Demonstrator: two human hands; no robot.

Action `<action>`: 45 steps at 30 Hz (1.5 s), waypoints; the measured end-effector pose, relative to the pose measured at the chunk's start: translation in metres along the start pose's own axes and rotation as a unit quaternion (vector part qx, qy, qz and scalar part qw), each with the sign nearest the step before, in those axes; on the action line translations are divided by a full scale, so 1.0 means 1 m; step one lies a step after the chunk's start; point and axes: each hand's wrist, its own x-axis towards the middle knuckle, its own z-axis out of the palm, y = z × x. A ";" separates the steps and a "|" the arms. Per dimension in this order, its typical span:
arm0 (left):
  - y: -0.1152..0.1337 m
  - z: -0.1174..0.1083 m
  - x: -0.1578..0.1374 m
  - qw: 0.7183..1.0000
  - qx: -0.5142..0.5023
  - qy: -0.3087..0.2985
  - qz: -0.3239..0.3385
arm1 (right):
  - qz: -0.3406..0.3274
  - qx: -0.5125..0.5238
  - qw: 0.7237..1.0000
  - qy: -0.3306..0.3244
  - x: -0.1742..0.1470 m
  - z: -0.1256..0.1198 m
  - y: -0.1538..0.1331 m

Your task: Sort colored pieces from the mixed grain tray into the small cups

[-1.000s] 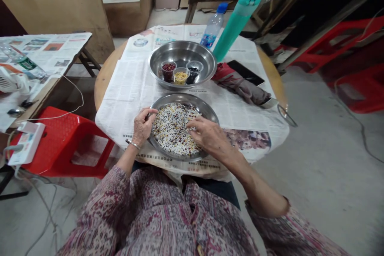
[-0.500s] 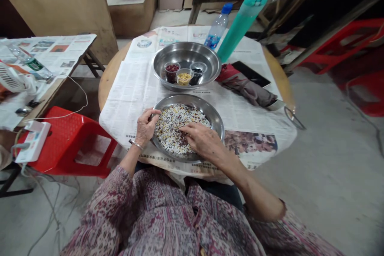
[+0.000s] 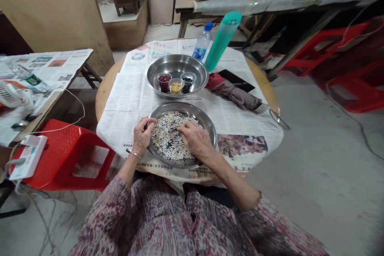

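When taking the front pan (image 3: 211,122) as a clock face, with twelve at the far side, find the right hand (image 3: 196,139) placed in from about four o'clock, with thumb and fingertips drawn close together near the middle; impossible to tell about full closing, or about any grain held there. At nine, notice the left hand (image 3: 142,136), loosely curved at the rim, with thumb and forefinger a little apart, seemingly without any grain. Look for the mixed grains (image 3: 166,136) inside this same pan, directly under the right fingertips, so nearer to these than to the left ones; spread broad and roundish, without clear long axis. Farther, at twelve, see the second bowl (image 3: 160,66), holding the red-filled cup (image 3: 164,83), the yellow-filled cup (image 3: 176,87) and the black-filled cup (image 3: 187,84). Toward two, note the folded umbrella (image 3: 237,95); farthest, toward one, the teal bottle (image 3: 223,42).
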 end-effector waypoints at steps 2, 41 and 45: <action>-0.001 0.000 0.000 1.000 -0.001 0.002 -0.001 | 0.040 0.008 0.998 0.047 -0.001 -0.003 0.016; 0.001 -0.002 0.001 1.000 0.008 0.014 -0.007 | 0.026 0.177 0.939 0.294 -0.057 0.029 0.020; 0.000 -0.002 0.001 1.000 0.002 0.017 -0.009 | 0.059 0.176 0.930 0.318 -0.060 0.032 0.019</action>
